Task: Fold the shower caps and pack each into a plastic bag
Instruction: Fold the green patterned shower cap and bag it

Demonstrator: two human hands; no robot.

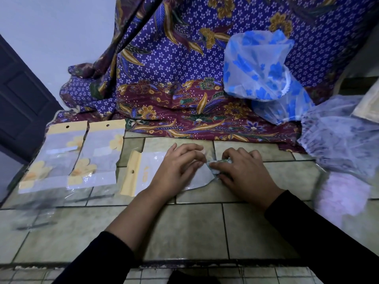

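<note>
We hold the folded shower cap [217, 167], a small green-and-white wad, low on the tiled counter [184, 228] between our hands. Our right hand [244, 171] closes narrowly round it, thumb and fingertips pinching, we judge so the folds cannot spring open. At nine o'clock of the cap lies the plastic bag [146, 171], its yellow header farthest off and its mouth toward the cap. Our left hand [180, 165] lies on it, fingers bent onto that open end, apparently gripping the film to pin the bag and part its mouth. Farther toward nine o'clock two more bags [69, 158] lie flat, out of the way. A blue-flowered cap [260, 74] at one o'clock and lilac caps [338, 140] at three o'clock sit within reach.
</note>
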